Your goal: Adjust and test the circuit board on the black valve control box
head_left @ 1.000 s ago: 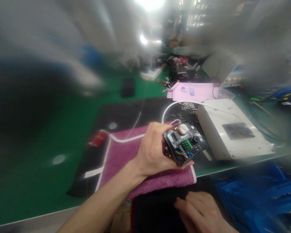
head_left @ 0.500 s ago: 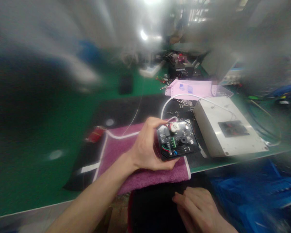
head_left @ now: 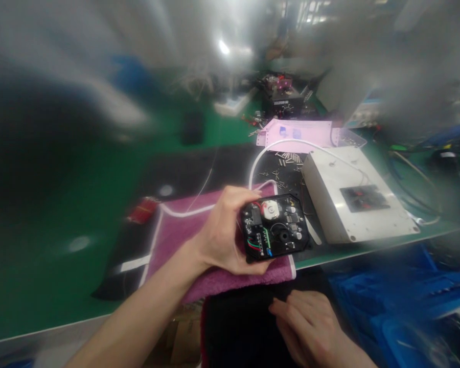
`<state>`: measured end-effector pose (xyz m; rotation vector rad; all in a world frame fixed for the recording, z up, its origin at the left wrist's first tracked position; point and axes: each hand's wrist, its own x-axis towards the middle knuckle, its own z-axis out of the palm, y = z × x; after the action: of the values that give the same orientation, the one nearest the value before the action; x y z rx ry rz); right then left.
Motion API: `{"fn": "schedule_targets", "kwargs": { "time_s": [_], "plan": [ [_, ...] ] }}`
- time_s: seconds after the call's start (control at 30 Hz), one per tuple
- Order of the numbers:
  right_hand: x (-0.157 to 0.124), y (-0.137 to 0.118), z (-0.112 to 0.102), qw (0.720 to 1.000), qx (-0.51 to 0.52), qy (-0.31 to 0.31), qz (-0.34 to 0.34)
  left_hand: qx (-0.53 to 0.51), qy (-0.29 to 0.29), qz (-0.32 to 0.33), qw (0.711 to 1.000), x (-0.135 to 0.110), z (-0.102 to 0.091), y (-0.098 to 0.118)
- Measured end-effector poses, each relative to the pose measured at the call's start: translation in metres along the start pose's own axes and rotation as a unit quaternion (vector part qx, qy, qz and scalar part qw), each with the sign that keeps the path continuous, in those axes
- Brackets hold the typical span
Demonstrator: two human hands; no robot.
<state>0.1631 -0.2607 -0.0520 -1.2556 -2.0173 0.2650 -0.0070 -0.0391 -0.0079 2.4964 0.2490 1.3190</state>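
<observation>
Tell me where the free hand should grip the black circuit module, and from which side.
Grip the black circuit module by its bare right edge, coming from the right: the left hand covers the left edge, and exposed components fill the upturned face.

The left hand (head_left: 222,230) covers the left side of the black box (head_left: 274,227), so its fingers behind the box cannot be seen. The right hand (head_left: 312,329), below the box, is cut off by the bottom edge. Far past the grip, the room is a blur, and the small screws (head_left: 287,161) are too tiny to tell apart.
</observation>
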Motion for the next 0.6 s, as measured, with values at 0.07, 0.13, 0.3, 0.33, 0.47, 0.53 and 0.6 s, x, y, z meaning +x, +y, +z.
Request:
{"fn": "schedule_targets", "kwargs": {
  "time_s": [0.07, 0.13, 0.3, 0.33, 0.47, 0.53, 0.6],
  "plan": [
    [0.0006, 0.0, -0.0005, 1.0, -0.001, 0.001, 0.002, 0.001, 0.001, -0.011, 1.0, -0.0003, -0.0003, 0.0004],
    [0.0022, 0.0002, -0.001, 1.0, -0.001, -0.001, 0.003, 0.002, 0.001, -0.024, 1.0, -0.0003, -0.0005, 0.0012],
    [0.004, 0.0014, -0.0001, 1.0, 0.0, -0.003, 0.011, 0.006, 0.0, -0.034, 0.999, -0.0003, -0.0006, 0.0035],
    [0.0034, 0.0016, 0.0003, 1.0, 0.0, -0.005, 0.012, 0.005, 0.001, -0.036, 0.999, -0.0004, -0.0005, 0.0037],
    [-0.0014, 0.0037, 0.0031, 1.0, 0.002, -0.007, 0.008, 0.01, 0.001, -0.066, 0.998, -0.0004, -0.0008, 0.0027],
    [-0.0036, 0.0054, 0.0047, 1.0, 0.0, -0.007, 0.002, 0.014, -0.009, -0.093, 0.996, 0.0003, -0.0012, 0.0011],
    [-0.0044, 0.0067, 0.0058, 1.0, -0.005, -0.003, -0.002, 0.015, -0.026, -0.12, 0.992, 0.0012, -0.0019, -0.0006]
  ]
}}
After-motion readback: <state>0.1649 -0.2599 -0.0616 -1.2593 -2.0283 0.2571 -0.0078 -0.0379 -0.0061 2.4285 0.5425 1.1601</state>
